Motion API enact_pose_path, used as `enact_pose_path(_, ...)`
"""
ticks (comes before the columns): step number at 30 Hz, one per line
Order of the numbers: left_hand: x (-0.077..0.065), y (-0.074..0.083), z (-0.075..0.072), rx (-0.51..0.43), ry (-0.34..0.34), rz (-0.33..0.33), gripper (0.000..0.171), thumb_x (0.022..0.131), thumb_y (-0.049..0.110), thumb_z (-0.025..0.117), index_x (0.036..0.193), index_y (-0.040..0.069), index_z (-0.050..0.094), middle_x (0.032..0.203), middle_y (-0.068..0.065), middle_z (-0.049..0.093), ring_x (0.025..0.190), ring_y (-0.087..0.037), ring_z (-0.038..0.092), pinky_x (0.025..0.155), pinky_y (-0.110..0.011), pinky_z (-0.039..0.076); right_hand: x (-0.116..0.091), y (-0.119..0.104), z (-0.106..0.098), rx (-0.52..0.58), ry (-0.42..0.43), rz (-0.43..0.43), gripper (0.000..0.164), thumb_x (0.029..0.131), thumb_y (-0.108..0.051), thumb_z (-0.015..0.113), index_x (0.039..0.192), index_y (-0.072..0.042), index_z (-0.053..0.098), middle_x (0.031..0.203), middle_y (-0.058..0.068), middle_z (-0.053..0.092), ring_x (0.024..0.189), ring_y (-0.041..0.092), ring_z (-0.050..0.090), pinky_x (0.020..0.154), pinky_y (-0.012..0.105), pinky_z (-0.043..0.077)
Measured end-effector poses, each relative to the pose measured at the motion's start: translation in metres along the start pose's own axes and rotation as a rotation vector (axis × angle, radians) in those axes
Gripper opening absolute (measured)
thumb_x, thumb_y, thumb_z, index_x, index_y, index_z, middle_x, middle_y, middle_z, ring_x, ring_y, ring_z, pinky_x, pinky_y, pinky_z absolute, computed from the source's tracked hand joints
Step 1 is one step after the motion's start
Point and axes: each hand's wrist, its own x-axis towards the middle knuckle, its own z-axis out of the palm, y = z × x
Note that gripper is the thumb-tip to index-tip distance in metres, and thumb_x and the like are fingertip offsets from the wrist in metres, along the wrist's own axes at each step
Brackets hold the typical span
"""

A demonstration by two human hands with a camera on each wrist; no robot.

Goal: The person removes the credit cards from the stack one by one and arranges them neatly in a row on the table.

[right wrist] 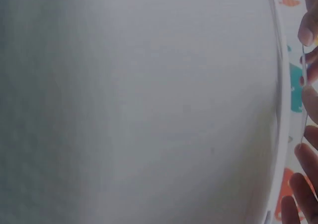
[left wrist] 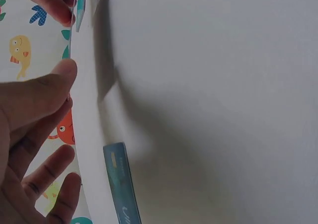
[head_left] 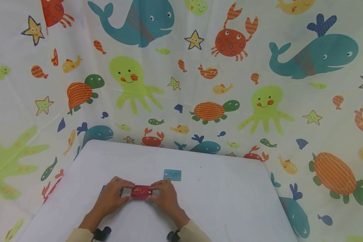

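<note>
A red card point(head_left: 141, 192) marked VIP is pinched between both hands above the white table, its lettering inverted in the head view. My left hand point(head_left: 113, 194) grips one end between thumb and fingers. At the opposite end my right hand point(head_left: 165, 195) pinches with thumb and fingertips. Seen nearly edge-on, the card point(right wrist: 304, 67) looks like a thin line in the right wrist view. On the table, a teal VIP card point(head_left: 173, 174) lies just beyond the right hand. A blue card point(left wrist: 120, 184), mostly hidden by the left hand in the head view, lies on the table beneath it.
The white table point(head_left: 230, 201) spreads out around the hands, its far edge meeting a curtain point(head_left: 169, 97) printed with sea animals. That curtain also hangs at both sides. Dark wrist cameras point(head_left: 102, 233) are strapped at the cuffs.
</note>
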Motion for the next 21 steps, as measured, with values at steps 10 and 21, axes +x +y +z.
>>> enact_pose_path(10, -0.004, -0.01, -0.004, 0.017, -0.026, -0.019, 0.042, 0.075, 0.015, 0.097, 0.113, 0.024, 0.083, 0.114, 0.006, 0.08, 0.108, -0.018, 0.061, 0.099, -0.053, 0.058, 0.001, -0.009, 0.011, -0.031, 0.033, -0.025, 0.034, 0.079, -0.039, 0.095, 0.11, -0.027, 0.086, 0.109, -0.015, 0.078, 0.106, 0.006, 0.059, 0.094, 0.028, 0.055)
enact_pose_path(21, -0.005, -0.013, -0.005, 0.035, -0.045, -0.033, 0.042, 0.075, 0.016, 0.097, 0.114, 0.022, 0.083, 0.113, 0.003, 0.08, 0.108, -0.02, 0.062, 0.1, -0.054, 0.058, 0.003, -0.017, 0.017, -0.068, 0.02, 0.03, 0.035, 0.078, -0.039, 0.096, 0.109, -0.029, 0.085, 0.106, -0.016, 0.078, 0.104, 0.004, 0.058, 0.087, 0.025, 0.054)
